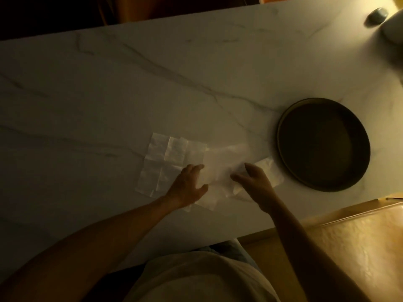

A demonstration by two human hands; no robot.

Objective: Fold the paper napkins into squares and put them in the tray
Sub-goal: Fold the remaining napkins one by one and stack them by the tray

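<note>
Nearest the camera, the person's light shirt (202,277) fills the bottom of the view, and two bare forearms reach forward over the edge of a pale, veined counter (130,83). The left hand (187,186) lies palm down with fingers loosely spread, pressing on the paper; it grips nothing. The right hand (254,182) is also spread, its fingertips resting on the same sheet, with nothing pinched between them. Under and between both hands lies a white napkin (220,164), partly unfolded and creased, close to the near edge of the counter. Just left of it, overlapping its edge, another napkin (162,162) lies flat and open, showing its fold lines. A corner of more paper (272,173) sticks out to the right of the right hand. Beyond that, to the right, sits a dark round tray (281,136) with nothing in it, near the napkins but not touching them. At the far right corner a dark rounded object (376,16) sits blurred.
</note>
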